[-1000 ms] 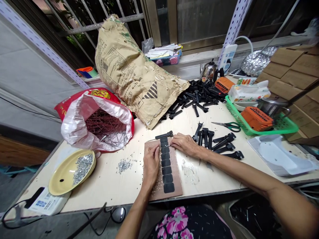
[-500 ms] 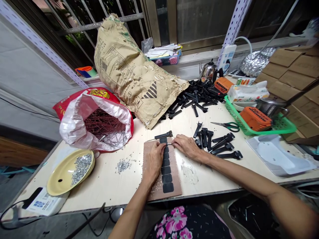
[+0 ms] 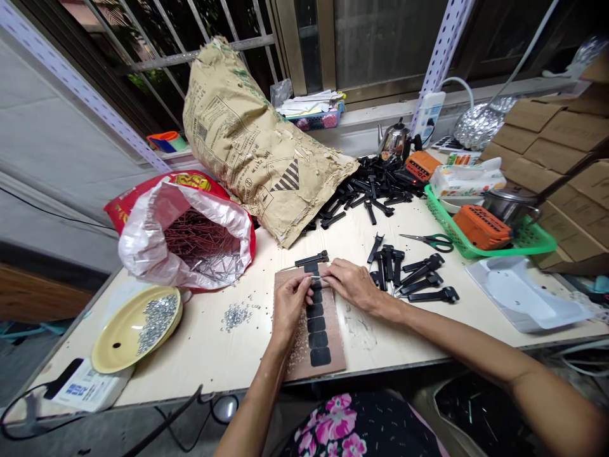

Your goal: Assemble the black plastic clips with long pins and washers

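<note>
My left hand (image 3: pixel 291 303) is closed in a pinch over a brown board (image 3: pixel 330 355) that carries a column of black rounded squares (image 3: pixel 318 339). What its fingertips hold is too small to make out. From the right, my right hand (image 3: pixel 351 283) pinches a thin metal pin (image 3: pixel 316 277) that points across the board to the left fingertips. Beyond the hands a black plastic piece with a clip-like end (image 3: pixel 311 258) lies at the board's top edge. Small shiny metal bits (image 3: pixel 236 316) lie heaped to the left.
A yellow bowl (image 3: pixel 107 336) of metal bits and a red-and-white sack (image 3: pixel 133 241) of nails stand left. Behind leans a big paper sack (image 3: pixel 247 146). Black pieces (image 3: pixel 392 263), scissors (image 3: pixel 431 240), a green basket (image 3: pixel 533 241) and a white tray (image 3: pixel 518 298) are at right.
My left fingers have drawn back slightly left and lower, with the fingertips turned up. The right hand stays close by with the pin, and the view has shifted a little.
</note>
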`<state>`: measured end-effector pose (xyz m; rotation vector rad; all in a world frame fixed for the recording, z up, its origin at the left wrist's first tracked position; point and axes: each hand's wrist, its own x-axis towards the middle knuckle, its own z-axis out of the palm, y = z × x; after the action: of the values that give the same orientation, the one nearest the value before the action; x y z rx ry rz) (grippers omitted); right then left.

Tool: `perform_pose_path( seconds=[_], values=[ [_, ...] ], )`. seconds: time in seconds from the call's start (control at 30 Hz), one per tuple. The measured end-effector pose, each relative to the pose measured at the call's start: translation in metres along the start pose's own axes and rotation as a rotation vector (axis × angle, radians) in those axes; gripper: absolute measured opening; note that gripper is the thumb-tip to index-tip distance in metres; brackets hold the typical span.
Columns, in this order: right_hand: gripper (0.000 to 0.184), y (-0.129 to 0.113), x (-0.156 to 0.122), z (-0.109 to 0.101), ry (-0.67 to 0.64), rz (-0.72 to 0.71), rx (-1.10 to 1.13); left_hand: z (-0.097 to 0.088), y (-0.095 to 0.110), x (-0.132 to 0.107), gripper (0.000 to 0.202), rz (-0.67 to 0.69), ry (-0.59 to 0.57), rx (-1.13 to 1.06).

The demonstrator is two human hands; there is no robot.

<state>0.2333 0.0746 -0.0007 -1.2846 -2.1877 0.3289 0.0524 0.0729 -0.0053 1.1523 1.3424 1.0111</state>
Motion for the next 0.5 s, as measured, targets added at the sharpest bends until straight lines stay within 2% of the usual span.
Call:
perform_pose_path(
  seconds=[0.17, 0.27, 0.37, 0.5],
  values=[
    [0.011, -0.0053, -0.002, -0.0023, 0.015, -0.038, -0.102, 0.0034, 0.0005, 0.0004, 0.035, -0.088, -0.002, -0.264],
    [0.016, -0.0077, -0.0031, -0.0033, 0.037, -0.073, -0.196, 0.0034, 0.0017, 0.0003, 0.037, -0.149, -0.03, -0.351],
    [0.019, -0.0093, -0.0047, -0.0054, 0.055, -0.135, -0.275, 0.0023, 0.0039, -0.0009, 0.038, -0.168, -0.059, -0.362],
    [0.017, -0.0108, -0.0084, -0.0089, 0.056, -0.19, -0.355, 0.0003, 0.0056, -0.0014, 0.035, -0.125, -0.088, -0.306]
  ],
)
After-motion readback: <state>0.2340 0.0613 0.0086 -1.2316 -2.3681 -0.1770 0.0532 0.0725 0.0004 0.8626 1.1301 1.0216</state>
